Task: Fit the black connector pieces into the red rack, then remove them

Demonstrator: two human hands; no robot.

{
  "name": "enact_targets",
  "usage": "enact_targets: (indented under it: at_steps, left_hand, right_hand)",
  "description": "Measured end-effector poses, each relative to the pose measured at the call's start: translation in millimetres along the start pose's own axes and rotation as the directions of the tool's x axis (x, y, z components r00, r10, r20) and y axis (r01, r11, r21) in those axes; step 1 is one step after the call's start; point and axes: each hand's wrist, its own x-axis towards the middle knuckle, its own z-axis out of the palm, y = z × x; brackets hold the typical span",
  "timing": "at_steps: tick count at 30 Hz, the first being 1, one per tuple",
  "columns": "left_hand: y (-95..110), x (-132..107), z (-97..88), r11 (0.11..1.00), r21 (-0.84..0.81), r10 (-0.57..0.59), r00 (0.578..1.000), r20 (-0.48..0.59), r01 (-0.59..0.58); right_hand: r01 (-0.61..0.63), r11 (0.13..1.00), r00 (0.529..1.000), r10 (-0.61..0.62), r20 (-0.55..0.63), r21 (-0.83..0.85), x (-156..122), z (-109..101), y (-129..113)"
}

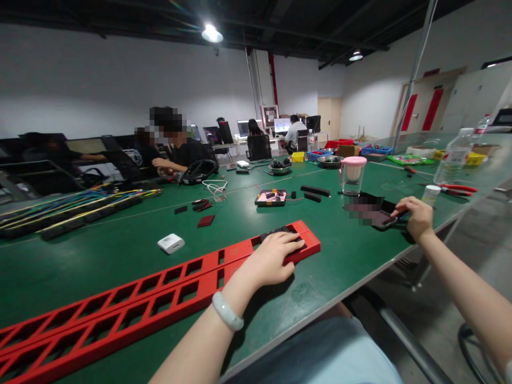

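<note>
My left hand (276, 256), a pale bangle (228, 311) on its wrist, lies flat with fingers stretched over a black part (276, 231) at the right end of a long red slotted frame (192, 281). The hand hides much of that part. To the right, my right hand (418, 216) has its fingers pinched together at the right edge of a dark, shallow, tray-like object (386, 224) near the table edge. Whatever lies between those fingers is too small and hidden to make out. Part of the dark object is blurred out.
On the green table (312, 298) stand a pink-lidded cup (352, 178), a white-capped bottle (431, 196) and a small wired tray (271, 198). Black bars (315, 190), a white adapter (171, 244) and red-handled pliers (458, 189) lie about. A co-worker (176, 154) sits across the table.
</note>
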Motion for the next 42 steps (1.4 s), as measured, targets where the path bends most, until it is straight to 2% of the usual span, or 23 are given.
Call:
enact_targets:
  at_steps: [3, 7, 13, 18, 24, 26, 29, 33, 37, 42]
  left_hand:
    - [0, -1, 0.8, 1.000, 0.011, 0.003, 1.000, 0.011, -0.003]
    - [2, -1, 0.5, 1.000, 0.023, 0.003, 1.000, 0.018, -0.004]
    - [11, 11, -4.7, 0.997, 0.073, 0.008, 1.000, -0.015, -0.007]
    - [10, 12, 1.0, 0.997, 0.081, 0.023, 0.995, -0.099, -0.015]
    - [2, 14, 13.1, 0.993, 0.114, 0.027, 0.988, -0.154, -0.010]
    - [-1, 15, 14.3, 0.994, 0.108, 0.020, 0.986, -0.164, -0.003]
    - [-6, 14, 14.9, 0.995, 0.093, 0.056, 0.982, -0.179, -0.040]
    - [-8, 13, 16.2, 0.995, 0.072, 0.077, 0.978, -0.194, -0.064]
    - [-5, 14, 15.4, 0.995, 0.089, 0.068, 0.981, -0.183, -0.053]
    - [0, 15, 11.7, 0.994, 0.106, 0.052, 0.978, -0.203, -0.031]
  right_hand:
    - [-0.009, 1.000, 0.998, 0.009, -0.057, -0.007, -1, 1, 0]
    - [-0.008, 1.000, 0.997, 0.007, -0.072, -0.011, -2, 2, 0]
    - [-0.021, 1.000, 0.993, 0.019, -0.119, -0.019, -3, 2, -3]
    - [-0.004, 0.999, 1.000, 0.003, 0.021, 0.033, -3, 2, 1]
    - [0.004, 0.997, 1.000, -0.005, 0.011, 0.073, -1, 0, 7]
    - [0.051, 0.997, 0.994, -0.056, 0.097, 0.054, 0, 1, 5]
    - [0.132, 0.991, 0.953, -0.120, 0.279, -0.023, 2, 2, 1]
    - [0.098, 0.995, 0.908, -0.088, 0.409, -0.003, 2, 4, -2]
    - [0.086, 0.996, 0.897, -0.090, 0.432, 0.030, 2, 3, -1]
    - [0.151, 0.985, 0.932, -0.168, 0.321, 0.078, 2, 2, 1]
